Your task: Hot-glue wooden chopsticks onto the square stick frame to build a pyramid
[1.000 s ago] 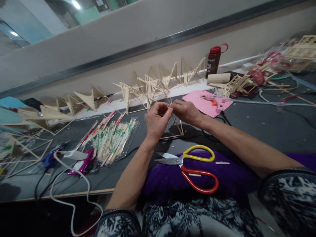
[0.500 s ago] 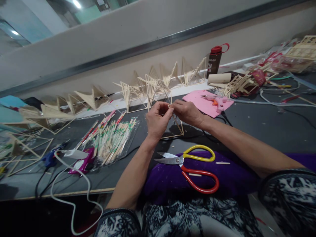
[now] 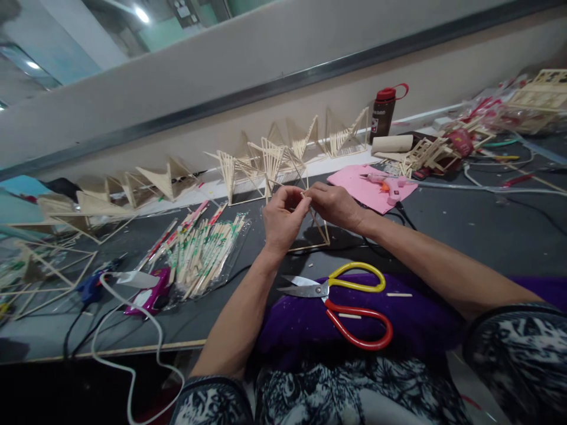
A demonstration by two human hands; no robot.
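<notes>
My left hand (image 3: 282,217) and my right hand (image 3: 336,205) meet over the dark table (image 3: 465,224), fingers pinched on a thin wooden stick frame (image 3: 319,233) that stands on the table between them. Both hands grip its sticks near the top. Just before my wrists lie scissors (image 3: 341,295) with one yellow and one red handle, resting on a purple cloth (image 3: 411,319). A clear packet of wrapped chopsticks (image 3: 204,251) lies to the left of my left hand.
Finished stick models (image 3: 270,159) line the wall ledge. A pink sheet with a glue gun (image 3: 384,183) lies right of my hands, a dark bottle (image 3: 381,112) behind it. A blue glue gun (image 3: 91,286) with cables, and a magenta tool (image 3: 148,295), lie at the left.
My hands have stayed pinched on the stick frame; only the view has shifted slightly.
</notes>
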